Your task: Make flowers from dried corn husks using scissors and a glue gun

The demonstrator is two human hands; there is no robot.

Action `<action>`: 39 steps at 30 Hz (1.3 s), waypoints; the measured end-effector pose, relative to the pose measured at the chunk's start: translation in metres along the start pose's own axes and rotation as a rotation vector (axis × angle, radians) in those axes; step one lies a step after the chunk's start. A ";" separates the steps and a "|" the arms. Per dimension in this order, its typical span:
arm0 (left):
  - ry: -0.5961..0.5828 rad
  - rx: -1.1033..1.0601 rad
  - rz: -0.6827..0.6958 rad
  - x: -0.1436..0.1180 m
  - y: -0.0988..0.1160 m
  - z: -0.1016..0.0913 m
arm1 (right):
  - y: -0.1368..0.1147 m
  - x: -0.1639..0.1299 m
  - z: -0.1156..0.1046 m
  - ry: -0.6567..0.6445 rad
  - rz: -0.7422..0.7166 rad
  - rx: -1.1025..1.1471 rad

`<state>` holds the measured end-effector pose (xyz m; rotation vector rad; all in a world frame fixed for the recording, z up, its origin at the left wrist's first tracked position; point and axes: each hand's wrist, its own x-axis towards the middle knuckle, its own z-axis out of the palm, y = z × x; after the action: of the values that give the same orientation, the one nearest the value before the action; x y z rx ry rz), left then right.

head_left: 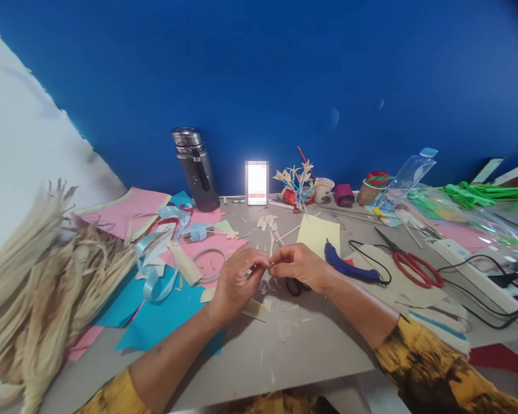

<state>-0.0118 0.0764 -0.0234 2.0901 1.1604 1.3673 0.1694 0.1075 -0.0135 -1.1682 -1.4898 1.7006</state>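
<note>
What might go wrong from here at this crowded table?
1. The left hand and right hand meet fingertip to fingertip; anything pinched there, too small to make out, might drop among the pale scraps.
2. The blue glue gun lies near the right forearm; I can't tell if it's hot, but brushing it might burn.

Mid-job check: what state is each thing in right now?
Left hand: curled inward; grip hard to make out
Right hand: curled inward; any held piece too small to tell
Glue gun: lying on its side; power cannot be told
Red-handled scissors: lying flat
Plastic bottle: capped
Flask: standing, closed
Power strip: plugs in it
Blue ribbon: loose, curled
Husks: piled loosely
</note>
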 end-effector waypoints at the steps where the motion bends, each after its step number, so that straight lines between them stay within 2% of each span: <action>1: 0.001 0.008 0.009 0.000 0.000 0.000 | 0.000 0.000 0.001 -0.011 -0.005 -0.001; 5: 0.033 -0.009 -0.056 -0.001 0.003 0.000 | 0.006 0.003 0.001 0.021 -0.087 -0.040; 7: 0.029 -0.043 -0.163 0.000 0.004 0.000 | 0.010 0.005 0.001 0.058 -0.138 -0.100; 12: -0.102 -0.191 -0.456 0.005 0.001 0.000 | 0.009 0.002 0.000 0.077 -0.183 -0.245; 17: -0.118 -0.404 -0.604 0.008 -0.006 0.001 | 0.004 -0.002 -0.002 0.056 -0.208 -0.317; 20: -0.049 -0.346 -0.551 0.006 -0.005 0.001 | 0.006 -0.001 -0.001 0.057 -0.208 -0.317; 23: 0.001 -0.037 -0.295 0.002 -0.002 0.001 | 0.008 0.000 0.001 0.093 -0.201 -0.304; 26: -0.035 0.207 -0.092 -0.003 0.002 0.001 | 0.007 0.000 0.004 0.138 -0.225 -0.308; 29: -0.059 0.313 -0.035 -0.006 0.003 0.001 | 0.006 -0.003 0.008 0.182 -0.239 -0.340; 32: -0.060 0.363 -0.034 -0.008 0.004 0.003 | 0.007 -0.005 0.011 0.203 -0.247 -0.379; 35: -0.025 0.331 -0.099 -0.008 0.007 0.004 | 0.007 -0.006 0.014 0.215 -0.266 -0.379; 37: 0.002 0.194 -0.198 -0.005 0.009 0.005 | 0.005 -0.007 0.014 0.221 -0.268 -0.372; 39: 0.004 -0.034 -0.376 -0.001 0.011 0.005 | 0.003 -0.007 0.012 0.220 -0.253 -0.352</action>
<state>-0.0033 0.0695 -0.0188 1.7327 1.4323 1.2015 0.1621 0.0950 -0.0153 -1.2353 -1.7548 1.1338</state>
